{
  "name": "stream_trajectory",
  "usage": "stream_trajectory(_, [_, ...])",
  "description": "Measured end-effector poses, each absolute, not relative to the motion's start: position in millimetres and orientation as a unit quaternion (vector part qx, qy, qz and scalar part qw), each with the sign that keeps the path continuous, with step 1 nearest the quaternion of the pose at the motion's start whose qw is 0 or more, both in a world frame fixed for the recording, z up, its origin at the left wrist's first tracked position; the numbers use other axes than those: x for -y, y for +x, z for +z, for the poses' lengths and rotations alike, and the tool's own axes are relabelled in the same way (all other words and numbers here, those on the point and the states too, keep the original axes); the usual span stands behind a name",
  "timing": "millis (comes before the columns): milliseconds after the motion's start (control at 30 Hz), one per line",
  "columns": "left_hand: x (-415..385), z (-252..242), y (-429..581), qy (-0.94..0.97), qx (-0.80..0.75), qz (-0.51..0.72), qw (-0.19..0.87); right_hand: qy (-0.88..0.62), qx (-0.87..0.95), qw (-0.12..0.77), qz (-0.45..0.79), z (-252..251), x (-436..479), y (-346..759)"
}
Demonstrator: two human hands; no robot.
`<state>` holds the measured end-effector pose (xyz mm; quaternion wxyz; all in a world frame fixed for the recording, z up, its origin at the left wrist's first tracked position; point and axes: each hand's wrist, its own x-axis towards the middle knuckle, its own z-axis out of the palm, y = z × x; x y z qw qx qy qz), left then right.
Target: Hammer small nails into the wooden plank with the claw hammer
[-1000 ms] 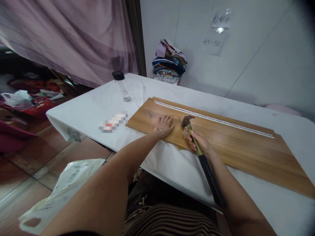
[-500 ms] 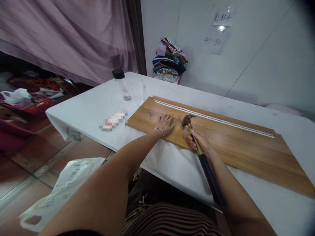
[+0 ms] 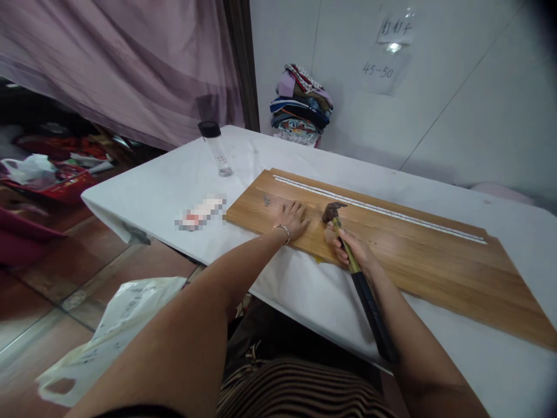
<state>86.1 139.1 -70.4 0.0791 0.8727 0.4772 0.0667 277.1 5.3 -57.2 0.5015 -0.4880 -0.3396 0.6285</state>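
Note:
My left hand (image 3: 292,220) lies flat on the wooden board (image 3: 418,247), fingers spread, a bracelet at its wrist. Just beyond those fingers is a small pile of nails (image 3: 267,200). Wrapped round the hammer (image 3: 365,302) is my right hand (image 3: 348,244), gripping the yellowish neck close below the rusty claw head. The black handle slants back toward my body along the forearm. The head is over the board; whether it touches the wood I cannot tell. A few tiny dark marks show on the board to the right of my right hand.
The board rests on a table with a white cloth (image 3: 148,174). White strips (image 3: 378,209) run along its far edge. A bottle with a black lid (image 3: 216,148) and a blurred-out item (image 3: 200,213) stand left. Folded clothes (image 3: 300,107) are stacked by the wall. A plastic bag (image 3: 113,331) hangs below.

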Motion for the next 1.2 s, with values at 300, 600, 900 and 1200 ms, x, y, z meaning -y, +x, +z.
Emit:
stream_trajectory(300, [-138.1,-68.4,86.5,0.873,-0.479,0.060,0.074,-0.483,0.340,0.505,0.629,-60.1,-5.7,276.4])
stream_trajectory(600, [-139.0,-68.7,86.4,0.875,-0.476,0.056,0.072,-0.494,0.334,0.505,0.624,-59.6,-5.1,275.1])
stream_trajectory(900, [-138.1,-68.2,86.3,0.871,-0.481,0.062,0.076,-0.491,0.340,0.507,0.621,-58.4,-4.9,274.2])
stream_trajectory(1200, [-138.7,-69.3,85.5,0.874,-0.475,0.068,0.080,-0.501,0.341,0.503,0.616,-57.0,-3.8,274.1])
